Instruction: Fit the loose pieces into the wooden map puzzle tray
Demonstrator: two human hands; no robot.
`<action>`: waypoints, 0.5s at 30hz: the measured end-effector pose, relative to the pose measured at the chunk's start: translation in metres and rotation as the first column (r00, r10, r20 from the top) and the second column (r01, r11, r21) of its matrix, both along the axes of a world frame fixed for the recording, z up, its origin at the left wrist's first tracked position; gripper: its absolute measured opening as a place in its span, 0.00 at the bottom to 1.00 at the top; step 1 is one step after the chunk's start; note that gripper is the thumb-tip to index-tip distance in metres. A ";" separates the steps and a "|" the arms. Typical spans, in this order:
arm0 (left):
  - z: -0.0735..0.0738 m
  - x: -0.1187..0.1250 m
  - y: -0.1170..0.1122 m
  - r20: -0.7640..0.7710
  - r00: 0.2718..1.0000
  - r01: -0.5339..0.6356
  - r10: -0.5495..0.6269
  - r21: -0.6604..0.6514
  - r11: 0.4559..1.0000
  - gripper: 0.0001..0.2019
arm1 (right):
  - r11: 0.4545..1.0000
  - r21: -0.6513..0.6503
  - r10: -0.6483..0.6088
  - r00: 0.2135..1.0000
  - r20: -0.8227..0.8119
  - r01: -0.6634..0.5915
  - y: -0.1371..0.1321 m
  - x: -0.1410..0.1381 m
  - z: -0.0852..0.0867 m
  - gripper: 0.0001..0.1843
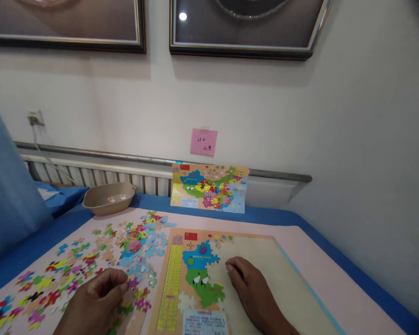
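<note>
A wooden puzzle board (265,260) lies flat in front of me, with a few map pieces fitted at its left: a blue one (199,257) and a green one (204,284). My right hand (253,291) rests on the board's bare middle, fingers bent and together, fingertips pressing down beside the fitted pieces. My left hand (97,302) hovers over the scattered loose pieces (91,260) left of the board, fingers curled in a pinch; what they hold is hidden. A finished reference map picture (209,187) leans against the wall behind.
A beige bowl (108,197) with a few pieces stands at the back left. The table has a pink mat (335,279) over a blue cloth (370,284). A pink sticky note (203,142), a rail, a radiator and a blue curtain (7,200) line the wall.
</note>
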State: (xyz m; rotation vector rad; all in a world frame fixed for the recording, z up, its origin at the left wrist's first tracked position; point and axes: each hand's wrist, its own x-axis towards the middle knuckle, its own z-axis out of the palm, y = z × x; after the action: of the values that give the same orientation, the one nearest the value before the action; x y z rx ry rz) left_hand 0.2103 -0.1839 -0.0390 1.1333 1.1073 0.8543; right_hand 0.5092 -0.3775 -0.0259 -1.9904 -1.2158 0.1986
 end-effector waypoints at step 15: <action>0.018 0.005 0.000 0.131 0.989 0.063 -0.062 -0.003 0.998 0.20 | 0.998 -0.050 -0.038 0.999 0.015 0.039 0.005 0.005 -0.001 0.22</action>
State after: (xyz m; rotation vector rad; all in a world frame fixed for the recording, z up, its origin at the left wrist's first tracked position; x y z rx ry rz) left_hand 0.2154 -0.1839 -0.0212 1.0848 0.9613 0.8631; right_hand 0.5141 -0.3728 -0.0267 -2.0597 -1.1905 0.1978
